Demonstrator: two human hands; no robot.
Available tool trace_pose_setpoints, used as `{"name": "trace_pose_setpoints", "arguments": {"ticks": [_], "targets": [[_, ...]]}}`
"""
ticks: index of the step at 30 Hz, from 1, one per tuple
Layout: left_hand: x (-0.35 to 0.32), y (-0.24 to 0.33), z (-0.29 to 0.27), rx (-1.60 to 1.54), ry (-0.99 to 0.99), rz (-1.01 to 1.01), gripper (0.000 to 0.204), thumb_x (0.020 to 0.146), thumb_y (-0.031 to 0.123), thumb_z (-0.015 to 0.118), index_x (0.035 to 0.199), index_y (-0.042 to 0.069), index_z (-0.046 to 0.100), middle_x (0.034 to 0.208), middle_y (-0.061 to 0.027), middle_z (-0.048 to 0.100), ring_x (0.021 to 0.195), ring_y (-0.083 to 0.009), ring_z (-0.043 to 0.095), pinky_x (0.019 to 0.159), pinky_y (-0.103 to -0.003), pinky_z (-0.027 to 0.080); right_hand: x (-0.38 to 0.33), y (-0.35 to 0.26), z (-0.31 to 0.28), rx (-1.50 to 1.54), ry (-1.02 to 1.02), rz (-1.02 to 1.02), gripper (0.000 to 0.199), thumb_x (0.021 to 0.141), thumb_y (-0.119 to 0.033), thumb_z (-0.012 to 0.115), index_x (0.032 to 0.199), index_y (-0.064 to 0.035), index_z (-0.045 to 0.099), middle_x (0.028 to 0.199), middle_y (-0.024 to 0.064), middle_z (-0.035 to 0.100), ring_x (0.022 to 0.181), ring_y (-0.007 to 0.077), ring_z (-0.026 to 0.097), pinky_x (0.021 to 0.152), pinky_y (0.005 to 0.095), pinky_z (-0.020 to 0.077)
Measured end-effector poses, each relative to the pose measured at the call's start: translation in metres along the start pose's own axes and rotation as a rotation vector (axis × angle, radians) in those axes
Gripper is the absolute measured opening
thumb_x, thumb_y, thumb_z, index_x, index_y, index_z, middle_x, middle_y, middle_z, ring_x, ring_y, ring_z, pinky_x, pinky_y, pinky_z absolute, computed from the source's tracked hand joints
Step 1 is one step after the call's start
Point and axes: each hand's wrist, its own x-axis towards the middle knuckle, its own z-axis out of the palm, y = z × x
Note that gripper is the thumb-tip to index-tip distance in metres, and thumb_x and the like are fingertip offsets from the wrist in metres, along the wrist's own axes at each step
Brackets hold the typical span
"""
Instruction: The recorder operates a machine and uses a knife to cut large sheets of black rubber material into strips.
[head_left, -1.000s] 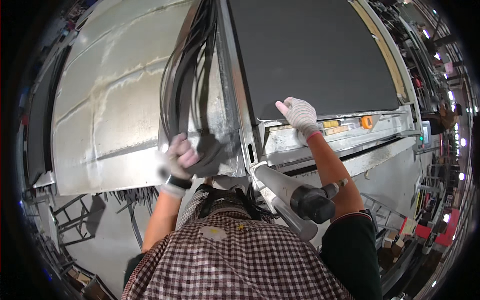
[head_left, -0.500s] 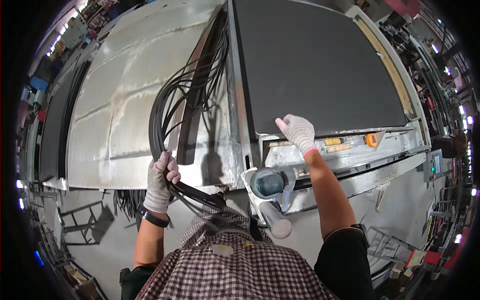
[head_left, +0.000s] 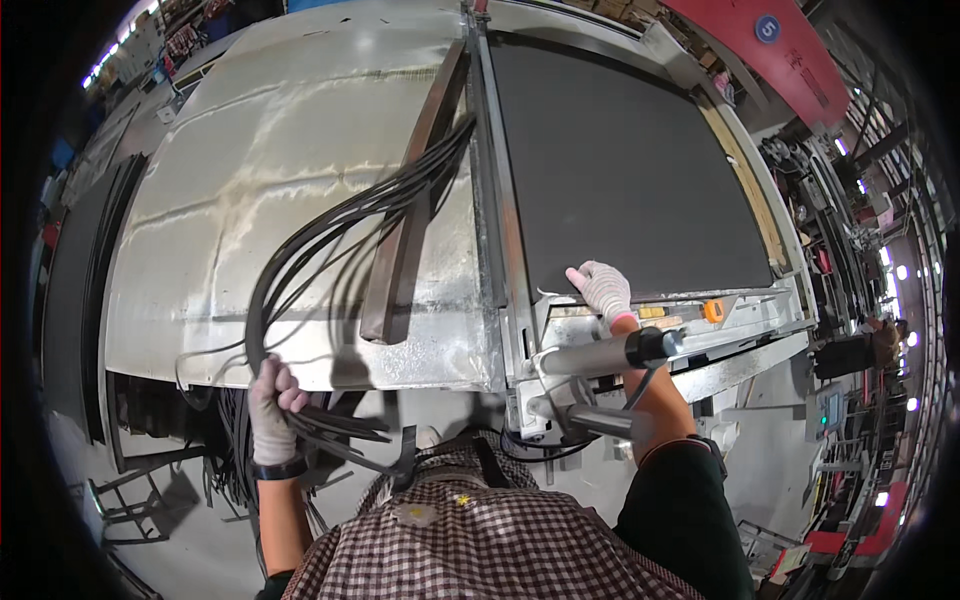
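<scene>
- Tabletop (head_left: 180,330) of pale metal covered the left side, stained with brownish lines.
- Black sheet (head_left: 620,180) lay flat to the right of it, beyond a long metal rail (head_left: 495,190).
- Black strips (head_left: 257,320), many in 1 loose bundle, were above the tabletop. Their long axis went from the far end beside the rail, in an arch toward the near left, down to the left hand; so the main length lay ahead and to the right of those fingers. The short tails stuck out on the right side of this hand, beyond the near table edge.
- Brown bar (head_left: 390,285) lay under the bundle, which crossed over it.
- Left hand (head_left: 275,405), gloved, was the nearer of the 2 to the strips: its fingers were curled and clamped around them.
- Right hand (head_left: 605,290), also gloved, was well apart, at the near edge of the black sheet. Its undersides were hidden, so I cannot tell if the fingers pinched anything.
- Round blue mark (head_left: 767,28) with a white numeral was on the red panel (head_left: 740,45), above dark writing.
- Orange tape measure (head_left: 713,311) sat near the right hand; no writing on it could be read.
</scene>
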Motion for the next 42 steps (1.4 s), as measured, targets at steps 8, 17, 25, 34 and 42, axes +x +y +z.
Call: {"name": "trace_pose_setpoints", "arguments": {"ticks": [8,17,25,34,42], "targets": [[-0.162,0.135,-0.162,0.446,0.751,0.885,0.019,0.093,0.025,0.054,0.091,0.008,0.061,0.072,-0.0016,0.058,0.076,-0.0173,0.061,0.078,-0.041,0.056,0.006,0.009,0.0,0.101,0.132,-0.124,0.047,0.091,-0.054,0.054,0.096,-0.01,0.069,0.097,0.0137,0.069,0.097,0.0337,0.063,0.086,0.0433,0.0476],[0.091,-0.073,0.045,1.742,0.056,0.112,0.055,0.072,0.019,0.079,0.118,-0.003,0.058,0.106,-0.0187,0.069,0.099,-0.0287,0.065,0.088,-0.039,0.05,-0.009,0.007,-0.003,0.246,0.168,-0.238,0.044,0.092,-0.048,0.058,0.088,-0.0045,0.066,0.083,0.016,0.065,0.084,0.0351,0.062,0.076,0.0432,0.0461],[0.177,-0.137,0.02,1.17,-0.259,0.32,0.054,0.068,-0.006,0.063,0.122,0.001,0.059,0.115,-0.0163,0.067,0.108,-0.0289,0.064,0.095,-0.035,0.048,-0.001,-0.008,-0.01,0.036,0.023,-0.07,0.054,0.09,-0.061,0.05,0.092,-0.0114,0.071,0.093,0.0154,0.069,0.095,0.035,0.064,0.085,0.044,0.0483],[0.238,-0.148,0.04,1.455,-0.283,0.252,0.043,0.078,0.02,0.076,0.115,0.001,0.063,0.106,-0.0177,0.07,0.099,-0.0332,0.066,0.088,-0.039,0.051,0.018,-0.003,-0.008,-0.064,0.053,-0.048,0.046,0.089,-0.055,0.056,0.085,-0.0108,0.069,0.084,0.0147,0.068,0.083,0.0369,0.063,0.076,0.0431,0.0497],[0.265,-0.179,0.115,1.517,-0.311,0.137,0.059,0.073,0.015,0.072,0.126,-0.002,0.054,0.108,-0.0265,0.065,0.104,-0.0403,0.062,0.09,-0.041,0.05,0.024,-0.011,-0.008,0.074,-0.046,0.037,0.045,0.086,-0.054,0.058,0.082,-0.0109,0.069,0.083,0.0157,0.067,0.088,0.0368,0.063,0.079,0.0446,0.048]]}}
